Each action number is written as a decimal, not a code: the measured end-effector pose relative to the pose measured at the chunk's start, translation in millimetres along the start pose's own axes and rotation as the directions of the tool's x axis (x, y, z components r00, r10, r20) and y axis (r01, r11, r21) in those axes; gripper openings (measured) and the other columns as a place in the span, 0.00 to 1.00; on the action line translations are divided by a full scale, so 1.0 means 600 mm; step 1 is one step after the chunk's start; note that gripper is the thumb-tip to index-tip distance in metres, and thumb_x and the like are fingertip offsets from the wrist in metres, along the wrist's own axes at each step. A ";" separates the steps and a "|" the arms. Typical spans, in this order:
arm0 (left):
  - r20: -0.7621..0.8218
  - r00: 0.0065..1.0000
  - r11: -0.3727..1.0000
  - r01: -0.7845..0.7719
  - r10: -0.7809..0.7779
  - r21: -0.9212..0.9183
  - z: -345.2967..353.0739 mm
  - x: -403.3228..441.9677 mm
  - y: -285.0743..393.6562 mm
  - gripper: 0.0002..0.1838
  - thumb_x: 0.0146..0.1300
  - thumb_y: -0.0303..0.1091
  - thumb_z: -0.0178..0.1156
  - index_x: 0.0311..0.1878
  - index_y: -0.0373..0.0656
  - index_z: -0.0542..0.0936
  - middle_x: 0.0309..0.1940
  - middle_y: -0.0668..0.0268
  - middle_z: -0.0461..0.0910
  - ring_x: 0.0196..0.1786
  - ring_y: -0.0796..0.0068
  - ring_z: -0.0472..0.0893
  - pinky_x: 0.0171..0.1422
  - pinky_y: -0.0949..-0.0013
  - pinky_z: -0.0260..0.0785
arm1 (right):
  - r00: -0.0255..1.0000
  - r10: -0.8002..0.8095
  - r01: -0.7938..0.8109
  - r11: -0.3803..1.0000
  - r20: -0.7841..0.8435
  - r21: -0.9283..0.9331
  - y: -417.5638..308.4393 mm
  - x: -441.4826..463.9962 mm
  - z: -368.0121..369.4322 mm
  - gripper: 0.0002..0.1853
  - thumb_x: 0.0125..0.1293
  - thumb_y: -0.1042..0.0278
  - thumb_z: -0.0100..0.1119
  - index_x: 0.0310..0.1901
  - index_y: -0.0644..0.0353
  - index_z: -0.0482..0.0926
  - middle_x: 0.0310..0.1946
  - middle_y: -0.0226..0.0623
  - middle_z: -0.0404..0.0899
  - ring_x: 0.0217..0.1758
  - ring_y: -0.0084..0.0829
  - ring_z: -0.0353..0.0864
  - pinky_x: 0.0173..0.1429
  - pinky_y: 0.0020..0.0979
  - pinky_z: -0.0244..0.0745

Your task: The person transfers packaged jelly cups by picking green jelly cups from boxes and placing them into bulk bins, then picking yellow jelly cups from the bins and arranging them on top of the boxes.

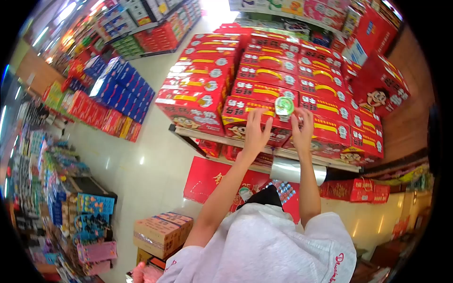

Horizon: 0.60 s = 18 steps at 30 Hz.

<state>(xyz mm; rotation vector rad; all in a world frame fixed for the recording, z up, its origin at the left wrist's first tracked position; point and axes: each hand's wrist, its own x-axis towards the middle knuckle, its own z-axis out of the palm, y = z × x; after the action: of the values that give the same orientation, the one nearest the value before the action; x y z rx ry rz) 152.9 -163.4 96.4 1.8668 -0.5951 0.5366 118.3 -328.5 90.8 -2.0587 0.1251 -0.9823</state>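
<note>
My left hand [257, 132] rests on the front top edge of a red milk carton box [247, 106] with a yellow handle, its fingers stretched out and apart. Just right of it, my right hand [302, 127] reaches over the same front row, fingers apart and slightly bent. A round green-and-white thing [284, 105] lies on the boxes between and just beyond my fingertips; its kind is unclear. Neither hand visibly grips anything. Below my right hand, by the forearm, a roll of clear plastic film [298, 170] lies at the shelf edge.
Rows of similar red boxes [193, 94] fill the display stand. A red mat [207, 181] lies below its front. Brown cartons [163, 233] stand at lower left, blue boxes [125, 89] farther left. Stocked shelves line the far left and back.
</note>
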 end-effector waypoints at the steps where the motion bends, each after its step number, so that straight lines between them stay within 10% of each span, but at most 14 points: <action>1: 0.026 1.000 1.000 0.003 -0.002 -0.024 0.029 0.009 -0.011 0.16 0.62 0.28 0.59 0.52 0.36 0.73 0.44 0.55 0.74 0.47 0.59 0.76 0.50 0.64 0.70 | 0.999 -0.045 0.043 0.996 -0.027 -0.073 0.014 0.014 0.002 0.14 0.61 0.72 0.61 0.49 0.64 0.76 0.49 0.43 0.71 0.52 0.38 0.74 0.51 0.34 0.71; 5: -0.030 0.981 0.973 0.194 -0.192 0.123 0.112 0.038 -0.067 0.21 0.61 0.33 0.60 0.55 0.34 0.71 0.41 0.54 0.74 0.46 0.53 0.75 0.53 0.57 0.67 | 0.932 0.295 -0.321 0.942 0.211 0.100 0.074 0.033 0.043 0.21 0.59 0.68 0.63 0.53 0.64 0.74 0.47 0.46 0.77 0.49 0.41 0.78 0.53 0.37 0.72; 12: 0.050 0.991 0.989 0.121 -0.126 0.090 0.104 0.036 -0.069 0.15 0.61 0.33 0.60 0.48 0.36 0.77 0.32 0.57 0.78 0.39 0.57 0.76 0.45 0.57 0.68 | 0.983 -0.080 0.111 0.976 0.166 -0.185 0.041 0.030 0.044 0.23 0.58 0.63 0.65 0.54 0.61 0.75 0.47 0.44 0.78 0.42 0.41 0.80 0.47 0.36 0.74; 18: 0.234 0.893 0.857 0.440 -0.385 -0.269 0.063 0.018 -0.059 0.14 0.65 0.29 0.56 0.52 0.36 0.77 0.35 0.57 0.78 0.36 0.65 0.76 0.45 0.67 0.69 | 0.934 0.200 -0.244 0.962 0.295 0.122 0.023 0.003 0.033 0.26 0.58 0.71 0.66 0.59 0.61 0.72 0.42 0.36 0.74 0.33 0.23 0.74 0.34 0.26 0.70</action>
<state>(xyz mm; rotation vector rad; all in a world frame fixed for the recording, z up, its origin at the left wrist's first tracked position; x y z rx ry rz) 186.7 -189.2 65.2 1.6727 -0.3452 -0.0111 136.6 -325.4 74.9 -1.9650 0.1249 -0.5375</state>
